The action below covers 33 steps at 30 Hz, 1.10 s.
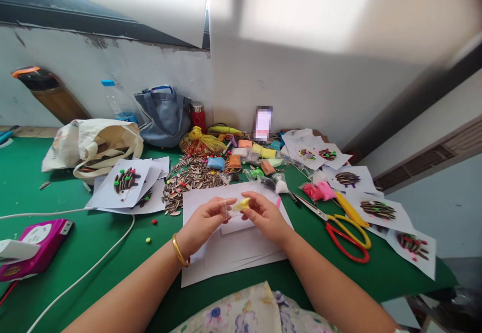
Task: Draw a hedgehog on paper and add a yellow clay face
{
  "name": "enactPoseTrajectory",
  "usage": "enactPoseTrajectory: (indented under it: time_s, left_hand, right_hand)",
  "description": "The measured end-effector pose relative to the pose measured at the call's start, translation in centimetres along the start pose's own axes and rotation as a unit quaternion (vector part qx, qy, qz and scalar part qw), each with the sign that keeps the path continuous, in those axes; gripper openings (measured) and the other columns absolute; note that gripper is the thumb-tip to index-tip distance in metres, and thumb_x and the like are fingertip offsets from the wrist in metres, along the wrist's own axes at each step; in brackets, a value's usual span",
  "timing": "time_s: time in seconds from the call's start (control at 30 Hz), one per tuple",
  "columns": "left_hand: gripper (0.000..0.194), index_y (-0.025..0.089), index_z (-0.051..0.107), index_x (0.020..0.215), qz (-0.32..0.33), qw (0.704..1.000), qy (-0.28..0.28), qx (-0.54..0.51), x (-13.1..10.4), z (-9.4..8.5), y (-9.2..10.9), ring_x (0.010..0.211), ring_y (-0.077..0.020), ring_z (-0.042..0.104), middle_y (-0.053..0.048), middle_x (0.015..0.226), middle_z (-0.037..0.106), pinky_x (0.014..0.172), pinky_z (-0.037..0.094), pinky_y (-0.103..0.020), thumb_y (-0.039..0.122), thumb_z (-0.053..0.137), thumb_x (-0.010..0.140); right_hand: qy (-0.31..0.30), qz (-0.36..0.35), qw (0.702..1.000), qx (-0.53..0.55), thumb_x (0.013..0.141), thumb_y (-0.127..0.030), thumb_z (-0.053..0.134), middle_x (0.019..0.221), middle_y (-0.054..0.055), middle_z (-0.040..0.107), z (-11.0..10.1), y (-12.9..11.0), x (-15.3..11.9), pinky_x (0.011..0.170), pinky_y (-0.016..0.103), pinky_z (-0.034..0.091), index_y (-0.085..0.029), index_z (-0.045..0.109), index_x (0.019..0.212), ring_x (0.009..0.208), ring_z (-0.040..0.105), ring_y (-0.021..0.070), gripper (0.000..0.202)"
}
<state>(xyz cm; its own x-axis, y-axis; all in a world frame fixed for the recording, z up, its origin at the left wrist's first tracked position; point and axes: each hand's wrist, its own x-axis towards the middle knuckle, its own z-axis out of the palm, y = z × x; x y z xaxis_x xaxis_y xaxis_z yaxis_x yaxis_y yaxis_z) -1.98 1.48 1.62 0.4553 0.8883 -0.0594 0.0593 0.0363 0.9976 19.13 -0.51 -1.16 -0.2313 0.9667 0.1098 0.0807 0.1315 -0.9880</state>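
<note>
Both hands meet over white paper sheets (203, 252) in front of me. Between finger and thumb, my left hand (205, 220) pinches the clear end of a small plastic bag (227, 209). My right hand (267, 217) is closed on the other end, where a soft yellow lump of what looks like modelling clay (243, 204) shows. Whether the yellow lump is inside or partly out of the bag I cannot tell. Beyond the hands lies a heap of striped sunflower seeds (196, 177), with packets of coloured clay (268, 152) to its right.
Red-and-yellow scissors (346, 230) lie open on the right. Seed-decorated paper sheets (378, 210) line the right edge; more seed-decorated sheets (128, 183) lie left. A white cable (94, 267) runs past a magenta box (45, 245). Bags, bottles and a propped phone (263, 123) stand along the wall.
</note>
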Motion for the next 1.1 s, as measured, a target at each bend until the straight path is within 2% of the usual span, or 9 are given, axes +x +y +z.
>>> enactPoseTrajectory:
  time_s: [0.13, 0.23, 0.47, 0.6, 0.73, 0.83, 0.9, 1.0, 1.1]
  left_hand:
    - [0.04, 0.028, 0.071, 0.117, 0.006, 0.999, 0.032, 0.001, -0.16, 0.25, 0.1, 0.08, -0.0147, 0.058, -0.004, 0.102, 0.055, 0.078, 0.052, -0.03, 0.024, 0.059, 0.079]
    - [0.041, 0.027, 0.07, 0.119, 0.006, 0.998, 0.055, -0.016, -0.23, 0.37, -0.08, 0.077, -0.013, 0.057, -0.004, 0.106, 0.055, 0.077, 0.051, -0.029, 0.024, 0.059, 0.08]
    - [0.039, 0.027, 0.07, 0.118, -0.002, 0.999, 0.041, -0.029, -0.24, 0.27, 0.1, 0.077, -0.0117, 0.057, -0.004, 0.111, 0.055, 0.077, 0.051, -0.028, 0.025, 0.06, 0.081]
    - [0.039, 0.028, 0.07, 0.12, -0.001, 1.0, 0.023, -0.009, -0.26, 0.34, 0.05, 0.078, -0.0122, 0.055, -0.004, 0.108, 0.054, 0.077, 0.05, -0.028, 0.024, 0.06, 0.082]
    - [0.039, 0.029, 0.07, 0.12, 0.002, 1.0, 0.001, -0.01, -0.31, 0.59, -0.29, 0.08, -0.0132, 0.056, -0.005, 0.113, 0.053, 0.078, 0.05, -0.028, 0.024, 0.059, 0.082]
    - [0.037, 0.028, 0.071, 0.118, 0.004, 1.0, -0.009, -0.013, -0.33, 0.68, -0.28, 0.081, -0.0136, 0.056, -0.005, 0.114, 0.054, 0.077, 0.051, -0.028, 0.025, 0.061, 0.083]
    - [0.037, 0.028, 0.07, 0.119, 0.006, 1.0, 0.0, -0.013, -0.32, 0.61, -0.22, 0.081, -0.0135, 0.056, -0.005, 0.113, 0.055, 0.078, 0.051, -0.028, 0.027, 0.061, 0.083]
    - [0.037, 0.026, 0.07, 0.12, 0.009, 0.999, 0.025, -0.03, -0.25, 0.39, -0.24, 0.084, -0.0138, 0.058, -0.005, 0.112, 0.056, 0.08, 0.051, -0.028, 0.03, 0.063, 0.084]
    - [0.038, 0.024, 0.069, 0.12, 0.002, 0.998, 0.036, -0.046, -0.18, 0.31, -0.37, 0.085, -0.0139, 0.059, -0.006, 0.117, 0.058, 0.082, 0.052, -0.029, 0.032, 0.066, 0.083]
  right_hand:
    - [0.001, 0.009, 0.999, 0.033, 0.089, -0.036, 0.061, 0.083, -0.001, 0.062, 0.13, -0.06, 0.18, 0.076, 0.034, 0.055, -0.023, 0.048, 0.134, 0.075, 0.069, 0.0164, 0.048]
    - [0.001, 0.005, 1.0, 0.029, 0.088, -0.034, 0.062, 0.081, -0.001, 0.064, 0.08, -0.1, 0.24, 0.073, 0.034, 0.055, -0.023, 0.05, 0.132, 0.072, 0.069, 0.0159, 0.046]
    - [0.012, -0.005, 1.0, 0.002, 0.084, -0.03, 0.066, 0.084, -0.001, 0.059, 0.12, -0.09, 0.21, 0.069, 0.03, 0.054, -0.024, 0.053, 0.129, 0.074, 0.066, 0.0146, 0.047]
    - [0.048, -0.021, 0.998, -0.028, 0.08, -0.029, 0.07, 0.086, 0.0, 0.061, 0.08, 0.42, 0.33, 0.069, 0.029, 0.052, -0.021, 0.063, 0.115, 0.075, 0.061, 0.0142, 0.037]
    - [0.056, -0.027, 0.997, -0.049, 0.082, -0.031, 0.068, 0.084, 0.003, 0.067, 0.1, 0.45, 0.24, 0.068, 0.03, 0.052, -0.02, 0.069, 0.096, 0.073, 0.063, 0.016, 0.018]
    - [0.071, -0.037, 0.994, -0.077, 0.083, -0.032, 0.068, 0.082, 0.004, 0.068, 0.14, 0.09, 0.1, 0.067, 0.03, 0.051, -0.019, 0.07, 0.09, 0.072, 0.063, 0.0164, 0.015]
    - [0.077, -0.043, 0.993, -0.079, 0.081, -0.033, 0.07, 0.086, 0.004, 0.068, 0.12, -0.01, 0.1, 0.07, 0.031, 0.052, -0.02, 0.07, 0.096, 0.074, 0.062, 0.0161, 0.019]
    - [0.078, -0.028, 0.996, -0.031, 0.077, -0.033, 0.075, 0.092, 0.003, 0.066, 0.04, 0.28, 0.3, 0.072, 0.03, 0.052, -0.022, 0.063, 0.112, 0.078, 0.061, 0.0161, 0.039]
    - [0.08, -0.001, 0.996, 0.03, 0.075, -0.033, 0.077, 0.089, 0.001, 0.063, -0.02, 0.77, 0.52, 0.072, 0.029, 0.051, -0.022, 0.06, 0.104, 0.08, 0.062, 0.016, 0.035]
